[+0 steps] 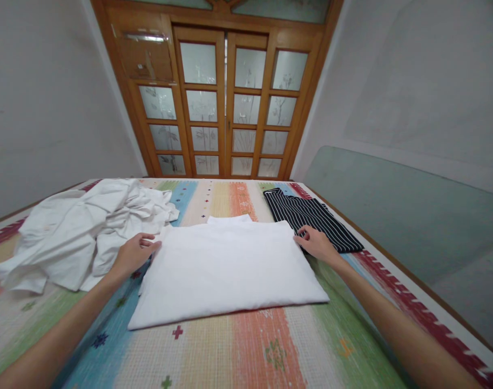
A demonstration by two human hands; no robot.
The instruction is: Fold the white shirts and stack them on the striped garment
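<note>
A folded white shirt [230, 270] lies flat on the striped bed cover, with part of its collar [230, 219] showing past the far fold. At the shirt's far left edge, my left hand [137, 253] has its fingers bent and the thumb against the cloth. My right hand [316, 243] pinches the opposite edge near the far right corner. Its fingers are curled, and the part under the cloth is hidden. Just beyond my right hand is a folded black garment with white stripes [311, 219].
A loose heap of white clothes [80, 232] lies left of my left forearm. The colourful striped cover [206, 356] spreads under everything. A pale green board [392, 205] stands along the right wall, and wooden doors with glass panes [225, 102] close off the far end.
</note>
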